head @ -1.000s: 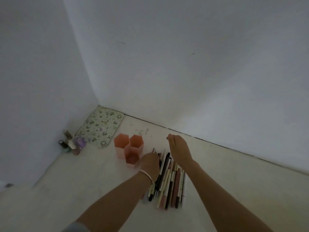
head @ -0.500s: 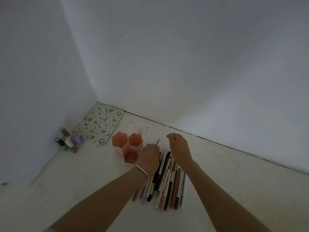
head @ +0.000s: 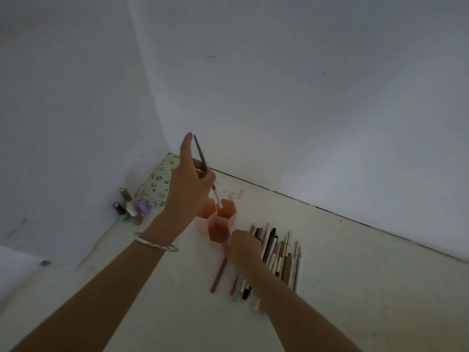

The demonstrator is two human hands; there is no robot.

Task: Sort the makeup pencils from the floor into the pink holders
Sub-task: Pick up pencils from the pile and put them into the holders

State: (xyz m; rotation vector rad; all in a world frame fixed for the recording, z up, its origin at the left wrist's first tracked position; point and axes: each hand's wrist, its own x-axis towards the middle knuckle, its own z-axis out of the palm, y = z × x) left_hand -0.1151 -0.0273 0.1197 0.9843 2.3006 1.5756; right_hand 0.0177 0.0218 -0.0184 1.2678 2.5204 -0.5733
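Head view: left hand (head: 189, 189) fingers pinching grey pencil (head: 206, 171) above pink holders (head: 217, 223), nail-polish bottles (head: 130, 207) beside.

The holders (head: 218, 222) stand on the floor (head: 355, 288) near the room's corner, three cups clustered and touching, with the row of pencils (head: 281, 260) lying on the floor just to their right and nearer the camera. Left of the holders, against the left wall, a group of small bottles (head: 130, 208) stands, and behind them a mat (head: 157, 185) lies in the corner. The left hand (head: 189, 184) is raised above the holders with a thin pencil (head: 206, 171) whose lower end hangs over the rear right cup, while the right hand (head: 243, 246) rests low between the holders and the pencil row, a single pencil (head: 218, 275) lying on the floor just left of it.
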